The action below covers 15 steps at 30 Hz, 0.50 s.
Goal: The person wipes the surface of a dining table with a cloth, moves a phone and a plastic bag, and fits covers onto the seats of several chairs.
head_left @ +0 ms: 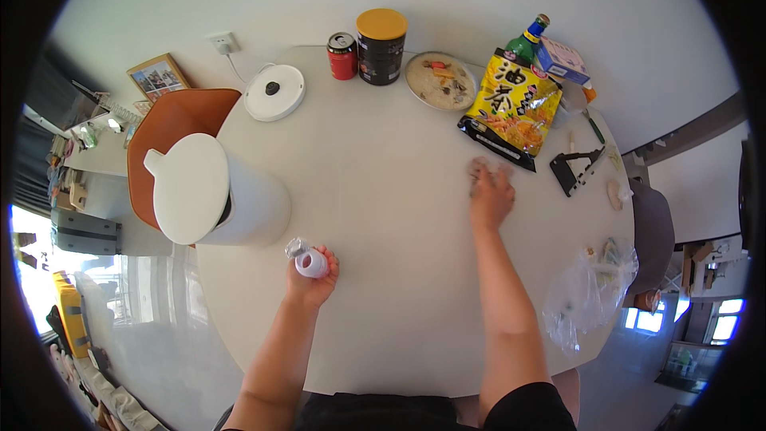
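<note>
The left hand (315, 275) was curled around a small, smooth, translucent plastic bottle (309, 264) over the bench (383, 311), inward from its left edge; the round open mouth faced up toward the camera, the bottle's long axis seen nearly end-on, with a clear, shiny cap-like piece (297, 247) just beside the rim. The blurred right hand (491, 195), fingers partly spread, was near the crinkled, glossy yellow packet (519, 104) toward the far right edge; whether it held anything could not be told.
</note>
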Available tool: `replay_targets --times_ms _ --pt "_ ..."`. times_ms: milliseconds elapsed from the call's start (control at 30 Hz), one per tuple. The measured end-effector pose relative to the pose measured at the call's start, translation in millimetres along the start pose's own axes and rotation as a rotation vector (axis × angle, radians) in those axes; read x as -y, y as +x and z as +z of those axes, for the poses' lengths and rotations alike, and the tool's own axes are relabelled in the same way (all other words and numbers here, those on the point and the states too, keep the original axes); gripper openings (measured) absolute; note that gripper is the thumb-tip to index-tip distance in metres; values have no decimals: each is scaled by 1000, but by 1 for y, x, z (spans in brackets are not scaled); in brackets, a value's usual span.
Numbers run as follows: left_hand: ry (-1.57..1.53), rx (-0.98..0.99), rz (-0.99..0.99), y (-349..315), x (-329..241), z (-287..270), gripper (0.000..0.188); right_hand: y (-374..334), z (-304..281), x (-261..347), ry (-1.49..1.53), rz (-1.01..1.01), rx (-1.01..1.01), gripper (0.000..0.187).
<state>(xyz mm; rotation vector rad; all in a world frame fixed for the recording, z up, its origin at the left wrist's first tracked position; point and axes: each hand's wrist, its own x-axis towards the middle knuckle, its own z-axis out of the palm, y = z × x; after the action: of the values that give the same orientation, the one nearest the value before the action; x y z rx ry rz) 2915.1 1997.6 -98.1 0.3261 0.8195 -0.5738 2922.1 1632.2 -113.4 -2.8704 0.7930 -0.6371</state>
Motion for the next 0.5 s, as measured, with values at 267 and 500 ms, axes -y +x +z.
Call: replay_targets --times_ms 267,500 --pt "-36 -37 160 8 -1 0 30 -117 -16 138 431 -908 295 35" --pt "-78 39 118 9 -2 -26 28 18 57 165 241 -354 73 26"
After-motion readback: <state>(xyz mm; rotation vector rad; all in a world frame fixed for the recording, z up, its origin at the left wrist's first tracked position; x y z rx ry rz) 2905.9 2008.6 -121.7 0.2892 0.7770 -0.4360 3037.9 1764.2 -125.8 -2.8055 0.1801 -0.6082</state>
